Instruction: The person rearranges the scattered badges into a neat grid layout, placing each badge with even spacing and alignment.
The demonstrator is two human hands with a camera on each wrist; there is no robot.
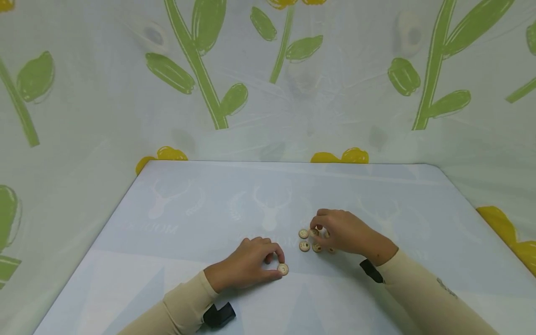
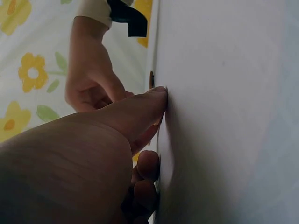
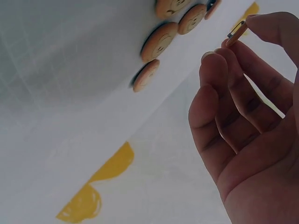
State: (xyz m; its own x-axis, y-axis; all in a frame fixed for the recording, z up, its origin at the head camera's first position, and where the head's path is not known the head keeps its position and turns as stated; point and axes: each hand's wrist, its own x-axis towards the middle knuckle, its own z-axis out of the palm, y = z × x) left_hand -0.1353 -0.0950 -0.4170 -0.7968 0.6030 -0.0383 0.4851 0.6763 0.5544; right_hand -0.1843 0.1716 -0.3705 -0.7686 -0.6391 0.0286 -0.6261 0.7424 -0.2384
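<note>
Small round wooden smiley badges lie in two short rows on the table, among them a front-left badge (image 1: 304, 246) and a back-left badge (image 1: 303, 233). Over this group, my right hand (image 1: 345, 230) pinches one badge (image 3: 237, 33) between thumb and index finger. That badge is tilted edge-on in the right wrist view, with a thin metal piece on one face. Nearer and to the left, my left hand (image 1: 251, 263) rests low at the tabletop, its thumb and index finger pinching another badge (image 1: 283, 269). My right hand partly hides the badges at the group's right side.
The pale table (image 1: 201, 298) has printed deer heads and triangles, and its far edge meets a hanging cloth (image 1: 343, 116) with green leaves and yellow flowers. A black wrist strap (image 1: 219, 316) shows below the left sleeve; another strap (image 1: 371, 271) is on the right.
</note>
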